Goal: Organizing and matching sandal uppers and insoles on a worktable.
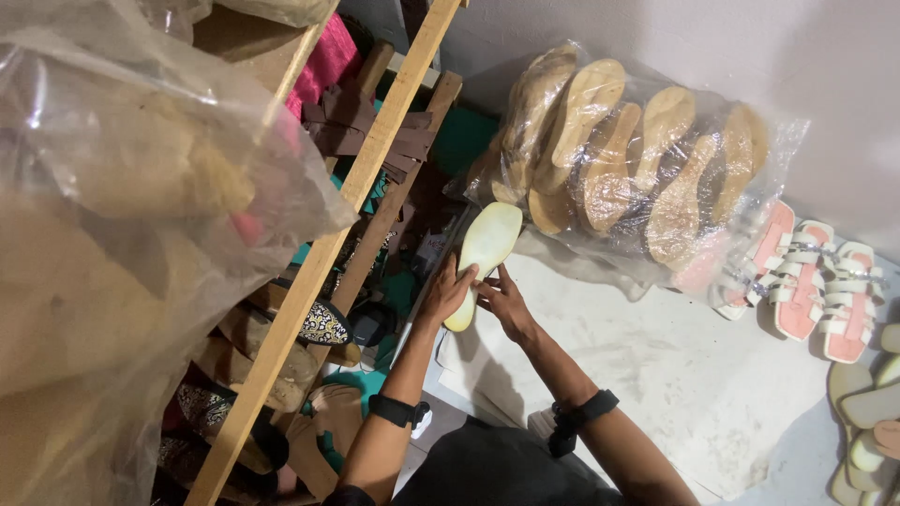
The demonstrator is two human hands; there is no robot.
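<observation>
A pale yellow shoe sole (487, 245) is held upright over a white work surface (656, 365). My left hand (447, 292) grips its lower left edge. My right hand (503, 300) pinches the lower right edge beside it. Both wrists carry black bands. The sole's toe end points up toward a clear plastic bag of tan soles (619, 159).
A wooden rack (319, 253) on the left holds dark straps, patterned shoe uppers and a large plastic bag (112, 215) of soles. Pink and white sandals (816, 281) lie at the right, with more pale soles (867, 403) at the far right edge.
</observation>
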